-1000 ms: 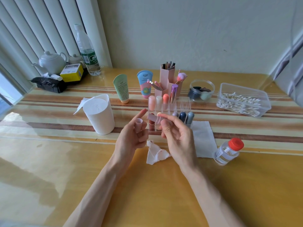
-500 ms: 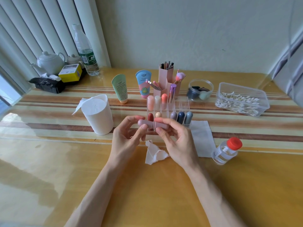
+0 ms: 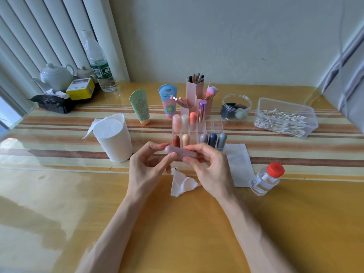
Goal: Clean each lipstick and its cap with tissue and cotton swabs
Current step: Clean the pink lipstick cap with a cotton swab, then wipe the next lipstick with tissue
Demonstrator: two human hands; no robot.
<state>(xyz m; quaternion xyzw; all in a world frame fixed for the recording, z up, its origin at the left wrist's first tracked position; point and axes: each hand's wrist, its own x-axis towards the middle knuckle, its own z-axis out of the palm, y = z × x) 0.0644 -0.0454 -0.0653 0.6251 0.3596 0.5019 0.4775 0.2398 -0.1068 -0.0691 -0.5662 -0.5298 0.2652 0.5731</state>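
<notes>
A: Where's the lipstick?
B: The mauve lipstick (image 3: 180, 152) is level between my hands, above the crumpled tissue (image 3: 182, 184), in front of the acrylic organizer (image 3: 216, 125). My left hand (image 3: 146, 168) pinches the cap end, my right hand (image 3: 209, 170) pinches the base.
A: Handling?
B: Light, stiff, slick plastic, I reckon. Grip beside the seam, not the rounded tips.

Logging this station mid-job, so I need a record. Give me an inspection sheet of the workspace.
Surface: glossy yellow table, striped band across it.
Job's things: pink lipstick, cap on, held level; more lipsticks upright in clear rack; crumpled tissue under the hands; flat tissue; swab tub; tissue roll.
Clutter: two tubes, brush holder, jar, red-capped bottle, teapot, water bottle.
Grippers: left hand and right hand each pinch the lipstick.
Cables: nothing seen.
Surroundings: blinds left, plain wall behind.
</notes>
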